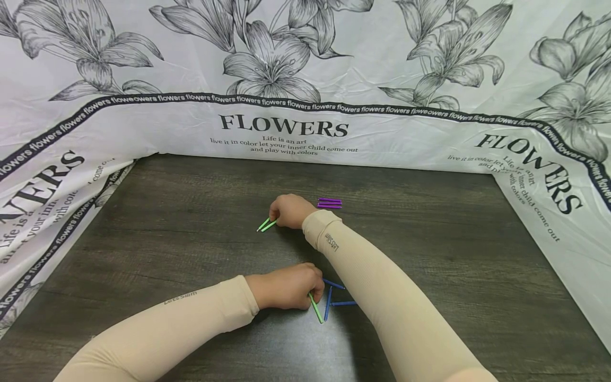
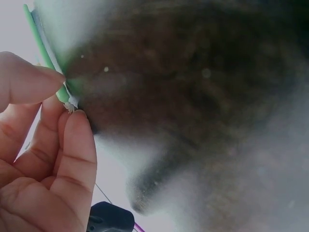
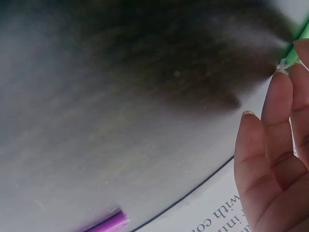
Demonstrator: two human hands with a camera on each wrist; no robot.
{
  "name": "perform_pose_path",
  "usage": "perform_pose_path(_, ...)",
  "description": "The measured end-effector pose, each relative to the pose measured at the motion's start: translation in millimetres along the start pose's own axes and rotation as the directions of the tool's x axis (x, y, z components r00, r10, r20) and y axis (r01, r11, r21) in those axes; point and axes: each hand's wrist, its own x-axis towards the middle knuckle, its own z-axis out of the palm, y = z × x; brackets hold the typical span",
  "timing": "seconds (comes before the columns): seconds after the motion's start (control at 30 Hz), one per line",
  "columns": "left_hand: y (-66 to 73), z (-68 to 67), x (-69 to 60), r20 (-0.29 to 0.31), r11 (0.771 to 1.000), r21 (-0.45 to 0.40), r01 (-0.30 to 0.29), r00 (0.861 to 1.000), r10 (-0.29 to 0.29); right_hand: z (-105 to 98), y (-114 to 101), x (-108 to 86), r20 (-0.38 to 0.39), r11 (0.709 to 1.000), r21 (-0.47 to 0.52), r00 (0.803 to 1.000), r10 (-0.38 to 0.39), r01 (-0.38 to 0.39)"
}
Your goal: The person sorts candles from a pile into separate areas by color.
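My left hand (image 1: 290,286) pinches a thin green candle (image 1: 316,309) low over the table, and its white wick end shows at the fingertips in the left wrist view. Beside it lie several blue candles (image 1: 328,304), partly covered by my hand and right sleeve. Farther forward, my right hand (image 1: 292,211) has its thumb and fingers on a green candle (image 3: 292,57). Two green candles (image 1: 269,225) stick out past those fingers in the head view, side by side at a narrow angle. The fingers hide their far ends.
Several purple candles (image 1: 329,203) lie in parallel on the dark wood table (image 1: 191,212), just right of my right hand. A white cloth with flower print (image 1: 286,130) hangs along the back and both sides. My right sleeve (image 1: 382,276) crosses over the right half.
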Motion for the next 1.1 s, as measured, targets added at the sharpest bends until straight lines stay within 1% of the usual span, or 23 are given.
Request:
perform_pose_path(0.43,2.1,-1.3,0.7,-0.006,1.0,0.003,-0.002,1.0,0.002,0.5,3.7,-0.3,-0.016,1.0,-0.022,1.0,-0.004,0.004)
perform_pose_path(0.63,1.0,-1.9,0.2,-0.014,1.0,-0.016,-0.01,1.0,0.01,-1.1,5.2,-2.7,-0.015,1.0,-0.017,1.0,-0.009,0.008)
perform_pose_path(0.9,-0.4,-2.6,-0.3,-0.012,1.0,-0.027,-0.006,1.0,0.006,-4.9,8.5,-9.7,-0.023,1.0,-0.007,1.0,-0.02,0.02)
perform_pose_path(1.1,-1.1,-2.0,-0.5,-0.027,1.0,0.001,-0.021,0.999,0.021,-9.7,11.0,-20.2,-0.028,0.999,0.025,0.999,-0.043,0.043)
